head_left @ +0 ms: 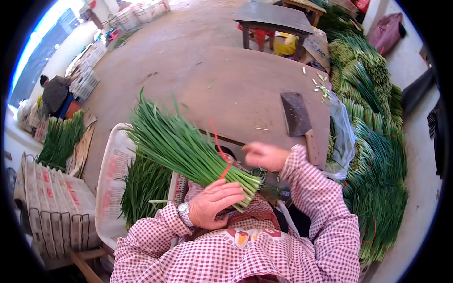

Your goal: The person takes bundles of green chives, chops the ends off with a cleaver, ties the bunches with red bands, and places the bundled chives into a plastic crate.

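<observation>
A thick bundle of garlic chives (181, 144) lies slantwise over my lap, its green tips toward the upper left and cut stem ends toward me. Around its lower part runs a red tie (226, 170), with one loose end standing up above the leaves. My left hand (217, 203), a watch at its wrist, grips the bundle near the stem ends, fingers across the top. To the right of the bundle, apart from it, my right hand (265, 156) is in the air. Its fingers look bent but are smeared by motion, so anything in them is hidden.
On the board table (226, 89) ahead lie a cleaver (297, 115) and cut stem bits. A white crate (111, 188) with more chives stands at my left. Bundles are piled (377, 165) along the right wall. Another person (57, 96) sits far left beside crates.
</observation>
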Demonstrator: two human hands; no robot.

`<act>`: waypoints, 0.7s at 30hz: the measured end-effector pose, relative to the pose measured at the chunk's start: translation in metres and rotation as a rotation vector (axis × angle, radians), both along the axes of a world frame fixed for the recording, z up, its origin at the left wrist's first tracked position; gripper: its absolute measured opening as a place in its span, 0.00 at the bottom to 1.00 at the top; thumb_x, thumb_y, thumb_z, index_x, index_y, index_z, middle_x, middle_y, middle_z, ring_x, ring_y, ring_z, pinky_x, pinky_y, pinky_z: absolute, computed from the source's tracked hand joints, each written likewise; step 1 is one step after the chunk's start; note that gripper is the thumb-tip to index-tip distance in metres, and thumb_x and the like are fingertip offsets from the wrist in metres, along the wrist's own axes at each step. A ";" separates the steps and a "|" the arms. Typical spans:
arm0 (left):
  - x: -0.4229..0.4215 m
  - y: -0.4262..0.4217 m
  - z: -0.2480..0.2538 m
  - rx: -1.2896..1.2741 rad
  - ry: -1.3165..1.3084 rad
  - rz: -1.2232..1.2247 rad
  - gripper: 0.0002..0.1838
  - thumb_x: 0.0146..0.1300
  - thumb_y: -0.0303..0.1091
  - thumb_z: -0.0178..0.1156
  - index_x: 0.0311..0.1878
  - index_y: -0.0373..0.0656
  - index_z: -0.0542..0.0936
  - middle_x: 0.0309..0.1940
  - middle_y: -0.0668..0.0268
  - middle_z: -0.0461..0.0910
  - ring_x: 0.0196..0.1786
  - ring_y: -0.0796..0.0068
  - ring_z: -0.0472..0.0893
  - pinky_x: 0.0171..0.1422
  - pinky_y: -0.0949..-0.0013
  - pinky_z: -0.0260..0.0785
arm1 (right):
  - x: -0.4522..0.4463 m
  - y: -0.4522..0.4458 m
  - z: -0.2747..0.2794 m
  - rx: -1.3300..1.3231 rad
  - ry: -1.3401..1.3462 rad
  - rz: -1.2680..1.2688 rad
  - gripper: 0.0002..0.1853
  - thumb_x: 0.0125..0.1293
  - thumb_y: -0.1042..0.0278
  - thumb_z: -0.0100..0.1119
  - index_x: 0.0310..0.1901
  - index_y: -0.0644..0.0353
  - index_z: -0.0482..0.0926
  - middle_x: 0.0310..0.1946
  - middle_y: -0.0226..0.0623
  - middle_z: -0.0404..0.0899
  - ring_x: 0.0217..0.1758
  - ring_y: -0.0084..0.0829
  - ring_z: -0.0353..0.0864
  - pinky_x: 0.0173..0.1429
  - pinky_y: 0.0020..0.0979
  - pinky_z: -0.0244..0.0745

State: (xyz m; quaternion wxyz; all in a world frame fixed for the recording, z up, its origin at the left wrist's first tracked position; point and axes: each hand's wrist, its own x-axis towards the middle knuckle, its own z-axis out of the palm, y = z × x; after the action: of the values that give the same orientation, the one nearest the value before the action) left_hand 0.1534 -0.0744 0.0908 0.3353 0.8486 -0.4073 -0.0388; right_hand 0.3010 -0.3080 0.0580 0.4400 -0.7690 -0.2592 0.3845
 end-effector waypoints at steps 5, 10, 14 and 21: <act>-0.059 0.041 -0.043 -0.383 0.195 0.547 0.17 0.49 0.26 0.67 0.44 0.40 0.77 0.30 0.65 0.79 0.31 0.71 0.78 0.38 0.71 0.71 | -0.059 0.028 -0.018 0.161 0.255 0.158 0.64 0.47 0.43 0.74 0.72 0.69 0.40 0.67 0.53 0.59 0.71 0.40 0.58 0.73 0.35 0.53; -0.057 0.056 -0.063 -1.107 1.114 0.632 0.21 0.61 0.39 0.65 0.52 0.39 0.73 0.41 0.68 0.77 0.33 0.77 0.77 0.36 0.74 0.69 | -0.104 0.036 -0.005 0.177 -0.275 -0.013 0.54 0.44 0.55 0.73 0.70 0.65 0.52 0.58 0.56 0.68 0.63 0.48 0.69 0.67 0.39 0.64; -0.025 0.055 -0.046 -1.160 0.937 0.489 0.38 0.61 0.55 0.62 0.68 0.45 0.63 0.66 0.63 0.66 0.62 0.63 0.73 0.67 0.56 0.64 | -0.127 0.040 0.017 0.132 -0.484 -0.035 0.52 0.42 0.55 0.73 0.68 0.66 0.55 0.54 0.56 0.69 0.57 0.53 0.71 0.62 0.42 0.67; 0.064 0.038 -0.021 -1.660 1.002 0.373 0.24 0.63 0.41 0.59 0.58 0.38 0.73 0.52 0.57 0.79 0.52 0.59 0.80 0.61 0.54 0.72 | -0.126 0.044 0.068 0.138 -0.872 -0.133 0.51 0.46 0.53 0.75 0.67 0.66 0.57 0.52 0.52 0.69 0.53 0.46 0.73 0.58 0.40 0.70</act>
State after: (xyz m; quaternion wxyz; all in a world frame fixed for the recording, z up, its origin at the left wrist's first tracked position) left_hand 0.2175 -0.0367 0.0701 0.9588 0.2799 0.0245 -0.0422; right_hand 0.1747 -0.2643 0.1264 0.3637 -0.8429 -0.3958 -0.0232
